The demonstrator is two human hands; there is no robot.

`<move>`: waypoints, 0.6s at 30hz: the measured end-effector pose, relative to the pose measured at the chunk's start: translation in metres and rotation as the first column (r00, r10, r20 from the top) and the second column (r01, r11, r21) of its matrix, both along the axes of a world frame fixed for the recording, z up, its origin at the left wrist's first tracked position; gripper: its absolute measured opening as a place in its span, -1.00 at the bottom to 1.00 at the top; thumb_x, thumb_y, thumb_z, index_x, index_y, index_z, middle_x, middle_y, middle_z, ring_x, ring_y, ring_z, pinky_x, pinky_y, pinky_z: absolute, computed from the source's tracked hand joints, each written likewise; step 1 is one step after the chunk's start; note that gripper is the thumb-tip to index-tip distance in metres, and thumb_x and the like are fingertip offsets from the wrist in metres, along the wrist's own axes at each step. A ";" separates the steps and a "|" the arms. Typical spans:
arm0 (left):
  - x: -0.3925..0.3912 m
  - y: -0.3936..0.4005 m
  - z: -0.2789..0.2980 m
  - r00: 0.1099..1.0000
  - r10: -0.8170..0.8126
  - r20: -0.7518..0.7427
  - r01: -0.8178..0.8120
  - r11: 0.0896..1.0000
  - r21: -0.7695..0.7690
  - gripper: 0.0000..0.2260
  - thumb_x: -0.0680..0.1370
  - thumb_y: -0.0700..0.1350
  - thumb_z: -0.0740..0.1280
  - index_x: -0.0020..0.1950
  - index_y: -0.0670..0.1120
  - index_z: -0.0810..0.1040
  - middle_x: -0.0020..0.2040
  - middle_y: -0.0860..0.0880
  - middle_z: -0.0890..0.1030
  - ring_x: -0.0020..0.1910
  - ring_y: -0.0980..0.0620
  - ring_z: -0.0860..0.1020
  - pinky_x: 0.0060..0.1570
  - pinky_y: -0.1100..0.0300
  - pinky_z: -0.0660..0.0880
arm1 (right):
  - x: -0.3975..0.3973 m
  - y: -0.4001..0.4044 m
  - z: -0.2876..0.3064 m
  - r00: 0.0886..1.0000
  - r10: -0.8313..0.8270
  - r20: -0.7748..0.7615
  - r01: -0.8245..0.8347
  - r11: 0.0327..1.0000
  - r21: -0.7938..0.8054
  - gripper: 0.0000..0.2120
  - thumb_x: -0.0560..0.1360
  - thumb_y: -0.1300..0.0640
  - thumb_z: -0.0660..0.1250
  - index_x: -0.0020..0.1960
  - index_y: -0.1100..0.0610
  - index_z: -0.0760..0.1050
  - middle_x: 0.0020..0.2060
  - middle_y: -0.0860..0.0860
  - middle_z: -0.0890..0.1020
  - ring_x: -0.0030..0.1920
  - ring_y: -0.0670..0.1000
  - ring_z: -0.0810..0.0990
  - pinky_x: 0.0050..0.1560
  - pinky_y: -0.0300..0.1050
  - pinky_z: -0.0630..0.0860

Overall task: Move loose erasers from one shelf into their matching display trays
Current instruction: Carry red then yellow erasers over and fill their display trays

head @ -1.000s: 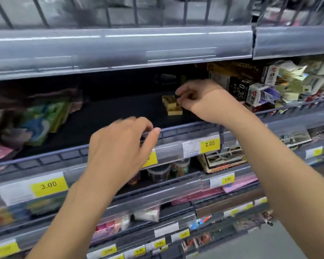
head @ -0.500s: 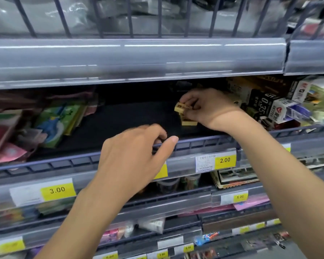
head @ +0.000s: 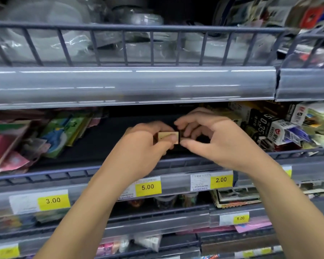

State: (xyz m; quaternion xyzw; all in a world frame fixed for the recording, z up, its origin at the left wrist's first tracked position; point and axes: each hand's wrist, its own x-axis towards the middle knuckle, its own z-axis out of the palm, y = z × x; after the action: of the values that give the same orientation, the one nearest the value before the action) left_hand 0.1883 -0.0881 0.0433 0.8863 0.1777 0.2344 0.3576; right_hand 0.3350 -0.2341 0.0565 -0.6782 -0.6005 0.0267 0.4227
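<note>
1. The left hand (head: 138, 146) pinches a small tan eraser (head: 167, 136) between thumb and fingers; its grip is clamped on the eraser.
2. The right hand (head: 213, 139) meets the eraser's right end, fingers curled together; whether it grips anything cannot be told.
3. The eraser is held above the dark middle shelf (head: 105, 143), near the front rail.
4. Coloured packets (head: 64, 133) lie left; small boxes (head: 277, 131) are stacked right.
5. Yellow price labels (head: 147, 187) line the shelf edge below.
</note>
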 end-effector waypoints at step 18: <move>0.002 0.008 -0.002 0.984 0.016 -0.179 -0.028 0.998 -0.063 -0.85 0.68 0.07 0.19 0.24 0.24 0.41 -0.16 0.08 0.62 -0.27 0.24 0.61 -0.26 0.30 0.57 | 0.043 0.028 -0.002 0.939 -0.251 0.237 0.342 0.769 -0.541 -0.73 0.46 0.01 0.47 0.13 -0.10 0.52 -0.04 -0.21 0.55 -0.01 -0.12 0.55 -0.03 -0.24 0.48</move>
State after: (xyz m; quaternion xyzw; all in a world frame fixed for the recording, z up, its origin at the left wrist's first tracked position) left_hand 0.1908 -0.0796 0.0417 0.8895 0.2265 0.1520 0.3665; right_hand 0.3777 -0.2064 0.0550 -0.8599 -0.4796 0.0879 0.1509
